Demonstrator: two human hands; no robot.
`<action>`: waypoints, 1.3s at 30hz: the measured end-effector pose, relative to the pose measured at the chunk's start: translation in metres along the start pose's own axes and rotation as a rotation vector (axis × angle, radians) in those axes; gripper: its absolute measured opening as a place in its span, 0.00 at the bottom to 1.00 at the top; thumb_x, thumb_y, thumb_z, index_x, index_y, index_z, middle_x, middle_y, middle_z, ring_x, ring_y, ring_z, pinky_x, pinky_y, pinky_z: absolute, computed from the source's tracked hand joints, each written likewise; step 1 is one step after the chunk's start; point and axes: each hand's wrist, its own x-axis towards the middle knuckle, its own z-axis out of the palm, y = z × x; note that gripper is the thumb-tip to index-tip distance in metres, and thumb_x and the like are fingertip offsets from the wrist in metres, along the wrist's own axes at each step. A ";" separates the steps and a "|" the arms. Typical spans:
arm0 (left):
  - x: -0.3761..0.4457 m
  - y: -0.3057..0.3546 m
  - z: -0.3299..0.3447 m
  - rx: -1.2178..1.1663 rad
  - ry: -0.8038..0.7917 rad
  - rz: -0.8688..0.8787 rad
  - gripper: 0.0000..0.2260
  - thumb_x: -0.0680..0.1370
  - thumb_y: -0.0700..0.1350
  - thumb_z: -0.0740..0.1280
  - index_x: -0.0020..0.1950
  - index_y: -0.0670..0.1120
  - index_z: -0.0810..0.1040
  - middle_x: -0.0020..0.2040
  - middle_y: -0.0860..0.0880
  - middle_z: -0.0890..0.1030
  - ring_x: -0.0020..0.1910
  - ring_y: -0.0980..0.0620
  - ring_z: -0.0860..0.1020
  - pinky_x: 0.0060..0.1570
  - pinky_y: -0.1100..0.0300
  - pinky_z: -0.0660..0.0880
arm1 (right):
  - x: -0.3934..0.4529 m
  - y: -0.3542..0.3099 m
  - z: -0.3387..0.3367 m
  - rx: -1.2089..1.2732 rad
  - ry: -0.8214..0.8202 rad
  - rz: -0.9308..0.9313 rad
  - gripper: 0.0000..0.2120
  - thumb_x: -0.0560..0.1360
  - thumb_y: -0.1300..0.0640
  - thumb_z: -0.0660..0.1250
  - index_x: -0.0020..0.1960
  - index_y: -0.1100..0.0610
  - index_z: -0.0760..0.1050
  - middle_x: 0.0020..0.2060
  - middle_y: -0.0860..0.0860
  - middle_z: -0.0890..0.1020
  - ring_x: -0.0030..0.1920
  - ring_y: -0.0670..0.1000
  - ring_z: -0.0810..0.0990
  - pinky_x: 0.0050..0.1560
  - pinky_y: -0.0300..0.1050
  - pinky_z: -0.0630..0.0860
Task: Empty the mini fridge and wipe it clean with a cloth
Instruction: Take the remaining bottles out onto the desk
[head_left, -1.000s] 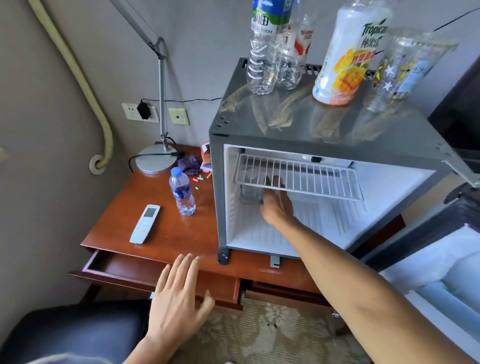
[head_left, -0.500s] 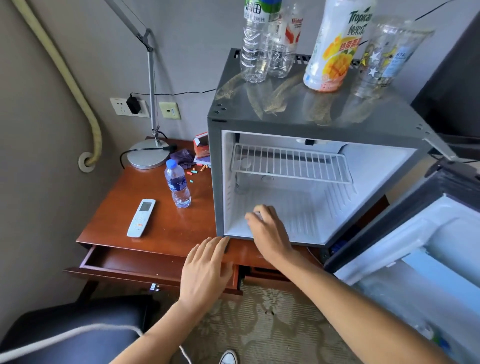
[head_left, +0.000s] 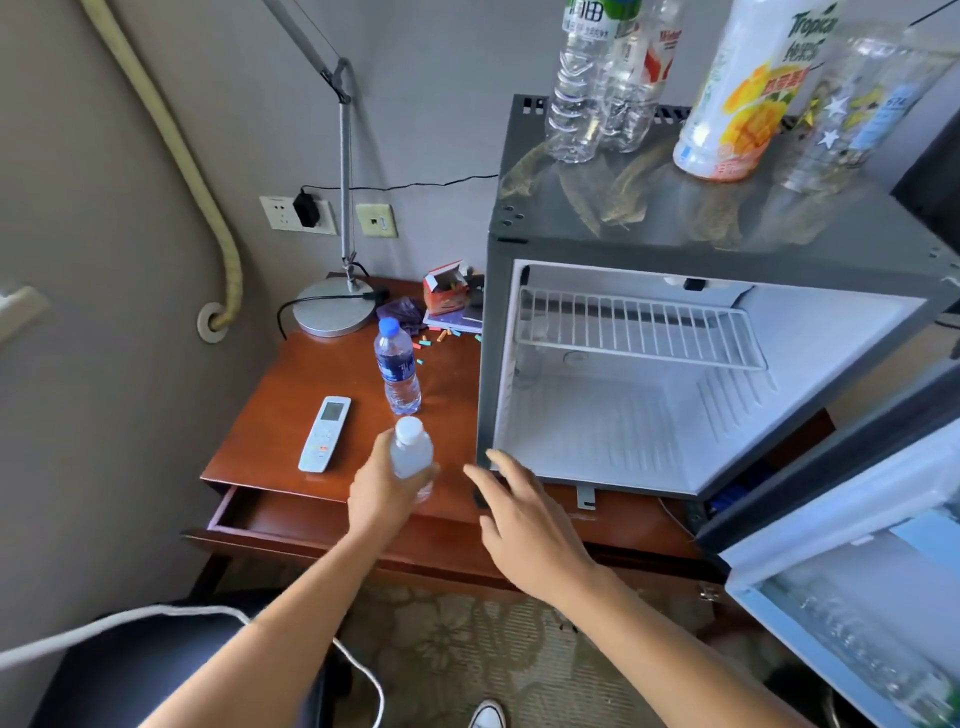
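The mini fridge (head_left: 717, 332) stands on the right part of the desk (head_left: 291, 415), filling the centre right of the frame, with its door (head_left: 852, 525) swung wide toward the lower right. Inside, a white wire shelf (head_left: 639, 332) sits in the upper part, and the floor of the cavity below it is bare white.

The left hand (head_left: 384, 486), just below the frame's centre, grips a small clear bottle with a white cap (head_left: 411, 453) upright over the front of the desk, fingers curled round its body. The right hand (head_left: 524, 519) is released, fingers spread and relaxed, grasping nothing, with its fingertips near the fridge's lower left front corner.

On the desk behind the held bottle stands a blue-capped water bottle (head_left: 397, 366), with a white remote (head_left: 325, 434) lying to its left. A silver lamp base (head_left: 333, 312) sits at the back. The desk drawer (head_left: 291, 514) is pulled open.

On the fridge's top, at the upper right of the frame, stand 2 clear bottles (head_left: 602, 83), a mango juice bottle (head_left: 748, 93) and a clear cup with stars (head_left: 852, 104).
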 end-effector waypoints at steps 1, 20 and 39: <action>0.016 -0.007 -0.004 -0.014 0.014 -0.039 0.32 0.68 0.63 0.78 0.67 0.57 0.71 0.56 0.52 0.83 0.55 0.45 0.81 0.56 0.43 0.79 | -0.004 0.006 0.003 -0.012 -0.045 0.033 0.30 0.81 0.58 0.63 0.80 0.48 0.58 0.80 0.52 0.54 0.78 0.54 0.61 0.69 0.50 0.73; 0.105 -0.034 -0.008 0.113 0.295 -0.013 0.30 0.75 0.52 0.76 0.71 0.42 0.69 0.70 0.39 0.72 0.71 0.37 0.67 0.67 0.39 0.70 | 0.023 0.098 0.039 -0.066 -0.097 0.342 0.31 0.79 0.56 0.63 0.79 0.50 0.56 0.79 0.52 0.57 0.78 0.54 0.56 0.74 0.53 0.67; -0.020 0.030 0.103 0.778 0.090 0.950 0.43 0.66 0.59 0.71 0.79 0.47 0.69 0.82 0.39 0.61 0.81 0.36 0.58 0.73 0.28 0.61 | 0.188 0.164 0.067 0.202 0.325 0.486 0.42 0.73 0.42 0.72 0.79 0.53 0.56 0.74 0.53 0.71 0.72 0.57 0.71 0.61 0.55 0.76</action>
